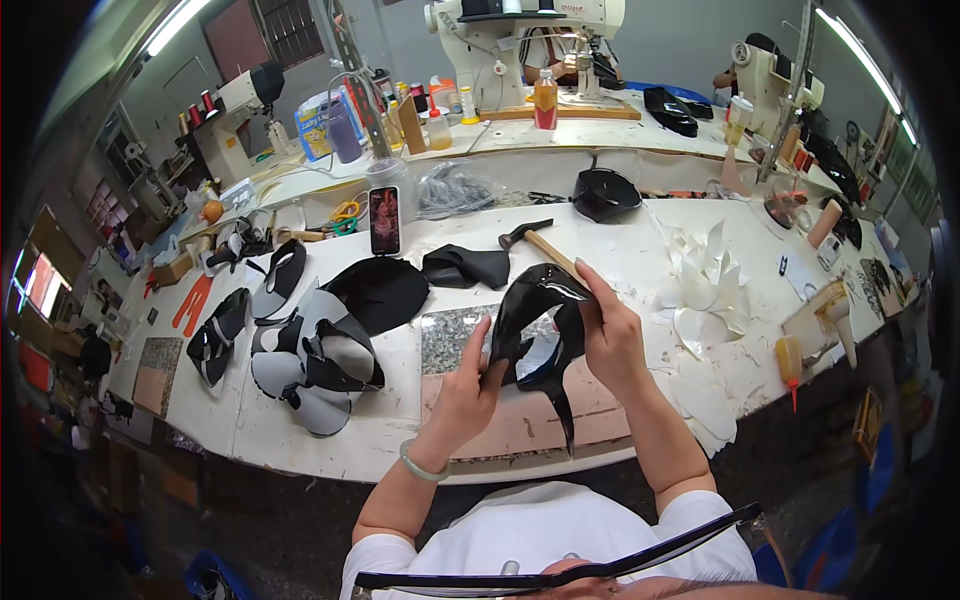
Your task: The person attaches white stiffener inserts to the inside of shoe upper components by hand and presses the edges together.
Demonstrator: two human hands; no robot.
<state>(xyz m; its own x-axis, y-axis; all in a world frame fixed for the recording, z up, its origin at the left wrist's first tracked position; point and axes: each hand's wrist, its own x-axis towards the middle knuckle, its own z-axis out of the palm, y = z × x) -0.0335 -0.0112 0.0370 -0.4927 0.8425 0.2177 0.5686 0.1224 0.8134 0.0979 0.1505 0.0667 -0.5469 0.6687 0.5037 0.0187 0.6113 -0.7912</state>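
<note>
Black piece (530, 295) between half-curled fingers (606, 303)

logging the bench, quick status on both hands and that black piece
Left fingers and right fingers on glossy black piece, one each side. Piece held over white bench. Hammer lies just beyond, possibly in the way.

Tube lights (178, 27) at far left and far right brightly light the white table (400, 435); glare streaks the glossy black piece (530, 290). The near floor (300, 520) is dim; straight lines bend toward the blackened rim.
</note>
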